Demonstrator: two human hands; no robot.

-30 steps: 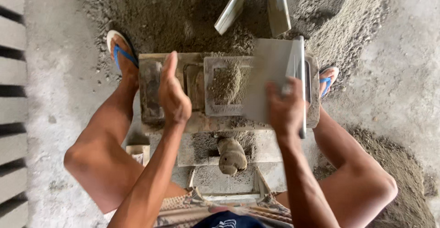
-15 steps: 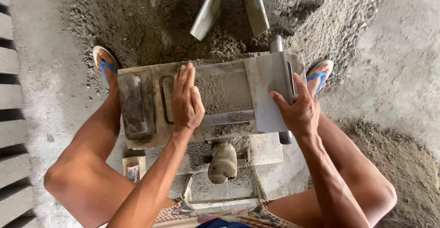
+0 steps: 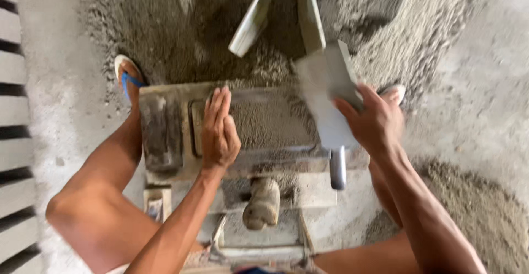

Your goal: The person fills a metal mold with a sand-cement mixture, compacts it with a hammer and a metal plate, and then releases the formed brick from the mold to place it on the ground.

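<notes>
The grey rectangular metal block mould (image 3: 242, 128), packed with damp grey cement mix (image 3: 270, 121), sits between your feet on the sandy floor. Your left hand (image 3: 219, 130) lies flat, fingers together, on the mix; your right hand (image 3: 374, 121) grips a flat grey metal plate (image 3: 326, 95), tilted over the mould's right end.

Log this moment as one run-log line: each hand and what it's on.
left hand: flat on grey mix in block mould | right hand: gripping metal scoop, lifted at mould's right end | sand pile behind
</notes>
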